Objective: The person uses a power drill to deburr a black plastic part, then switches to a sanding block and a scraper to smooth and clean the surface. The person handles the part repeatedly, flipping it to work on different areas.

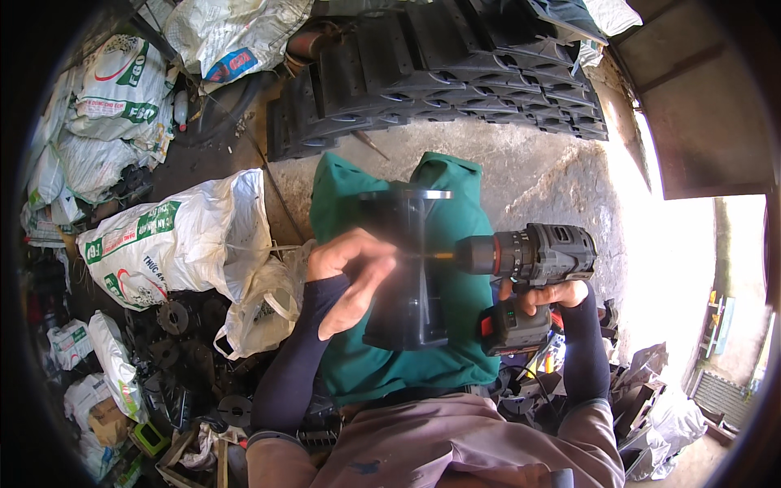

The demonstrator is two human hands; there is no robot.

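On my lap, over green cloth (350, 366), lies a long black plastic part (403, 321) with a raised lip at its far end. My left hand (350, 272) is over its left side, thumb and fingers drawn together and blurred at the tips. Whatever they pinch is too smeared to make out. Gripped by its handle in my right hand (549, 297) is a black cordless drill (541, 252), held level. Its gold-coloured bit (443, 255) points left at the black part's right side, toward my left fingertips. Whether the tip touches the part cannot be made out.
Stacked black plastic panels (439, 73) stand beyond my knees on the concrete floor (545, 171). An open white woven sack (183, 240) lies at my left, with black round pieces (173, 317) below it. More sacks (114, 98) are heaped at far left; clutter (651, 407) sits at lower right.
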